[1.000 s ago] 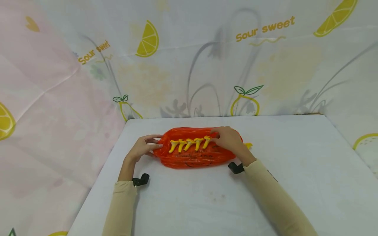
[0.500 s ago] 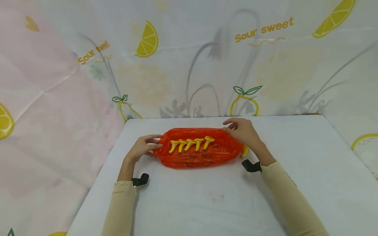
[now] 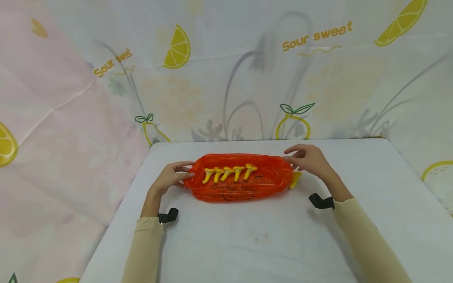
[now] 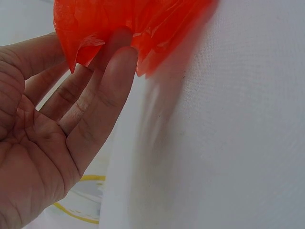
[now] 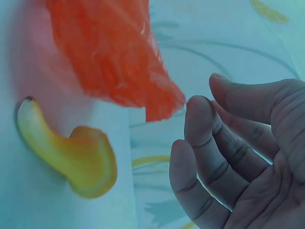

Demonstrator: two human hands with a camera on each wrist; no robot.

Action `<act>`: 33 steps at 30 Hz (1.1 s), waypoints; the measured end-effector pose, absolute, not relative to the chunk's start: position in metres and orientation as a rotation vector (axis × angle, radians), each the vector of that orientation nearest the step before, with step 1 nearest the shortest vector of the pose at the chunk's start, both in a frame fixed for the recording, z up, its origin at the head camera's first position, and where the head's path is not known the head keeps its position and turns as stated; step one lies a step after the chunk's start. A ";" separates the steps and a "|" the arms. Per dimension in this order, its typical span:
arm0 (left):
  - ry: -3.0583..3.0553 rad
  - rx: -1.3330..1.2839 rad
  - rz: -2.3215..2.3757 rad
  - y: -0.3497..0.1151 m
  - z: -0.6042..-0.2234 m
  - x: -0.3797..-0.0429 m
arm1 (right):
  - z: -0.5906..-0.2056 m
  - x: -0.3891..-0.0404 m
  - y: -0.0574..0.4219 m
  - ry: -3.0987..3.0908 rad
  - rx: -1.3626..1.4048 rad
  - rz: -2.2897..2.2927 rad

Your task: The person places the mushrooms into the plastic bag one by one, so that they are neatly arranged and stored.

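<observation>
A red plastic bag (image 3: 237, 192) lies sideways across the white table, crumpled, with dark print on it. Several yellow toy-like mushrooms (image 3: 227, 173) form a row on the bag. One more yellow mushroom (image 3: 295, 180) lies on the table just off its right end, and shows large in the right wrist view. My left hand (image 3: 168, 177) pinches the bag's left end; in the left wrist view, red plastic (image 4: 102, 33) partly hides the fingertips. My right hand (image 3: 311, 160) hovers by the bag's upper right corner, fingers bent loosely and apart, holding nothing.
A white table (image 3: 240, 243) extends in front of the bag and to its right. Behind the table hangs a pale cloth (image 3: 219, 86) printed with lemons and lettering. Each wrist carries a small black camera (image 3: 170, 215).
My right hand has left the rightmost mushroom in the row and moved right along the bag to its right corner, uncovering that end. The left hand has stayed put.
</observation>
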State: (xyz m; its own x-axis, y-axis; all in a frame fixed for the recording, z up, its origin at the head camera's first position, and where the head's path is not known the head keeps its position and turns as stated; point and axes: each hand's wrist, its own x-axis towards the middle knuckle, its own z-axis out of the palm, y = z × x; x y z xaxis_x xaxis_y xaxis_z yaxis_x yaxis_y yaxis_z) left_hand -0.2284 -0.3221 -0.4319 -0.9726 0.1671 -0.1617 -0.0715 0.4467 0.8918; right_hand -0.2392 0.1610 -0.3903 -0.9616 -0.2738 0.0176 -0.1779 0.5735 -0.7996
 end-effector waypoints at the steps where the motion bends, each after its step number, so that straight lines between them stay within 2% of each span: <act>1: 2.469 0.088 1.542 -0.322 -0.431 -0.228 | -0.392 -0.239 0.164 2.678 -0.385 -1.353; 12: 2.438 0.094 1.550 -0.319 -0.427 -0.227 | -0.401 -0.233 0.187 2.619 -0.342 -1.310; 22: 2.434 0.096 1.526 -0.306 -0.396 -0.209 | -0.419 -0.229 0.200 2.607 -0.313 -1.219; 33: 2.433 0.084 1.528 -0.308 -0.399 -0.211 | -0.429 -0.227 0.203 2.596 -0.283 -1.203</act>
State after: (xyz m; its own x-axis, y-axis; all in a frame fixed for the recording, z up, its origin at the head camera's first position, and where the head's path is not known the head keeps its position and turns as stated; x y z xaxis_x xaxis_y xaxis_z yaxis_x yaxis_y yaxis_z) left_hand -0.2110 -0.3076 -0.3995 -0.9627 0.1891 -0.1933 -0.0920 0.4431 0.8918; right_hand -0.2266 0.2027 -0.4293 -0.9458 -0.2845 -0.1568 -0.0643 0.6371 -0.7681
